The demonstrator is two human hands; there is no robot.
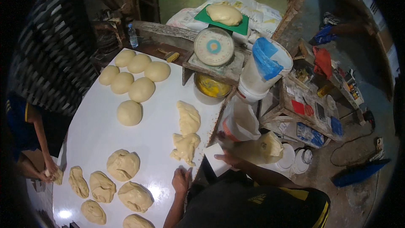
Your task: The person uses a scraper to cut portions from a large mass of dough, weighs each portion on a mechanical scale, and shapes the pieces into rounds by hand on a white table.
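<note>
My right hand (230, 159) grips a flat white rectangular dough scraper (216, 160), held over the right edge of the white table (160, 135). My left hand (180, 180) rests on the table near that edge, its fingers curled in with nothing visible in them. Just beyond it lies a torn, uneven piece of dough (185, 148), touching a second piece (188, 118) farther off. Rough dough lumps (122, 165) are spread at the near left, several in all. Smooth round dough balls (141, 89) stand grouped at the far left.
A dial scale (214, 46) carries dough (224, 14) on its green platform. Below it is a metal bowl (211, 88) with yellow residue. Buckets (265, 67) and an open sack (240, 120) stand at the right. On the left, another person's hands (50, 173) handle dough.
</note>
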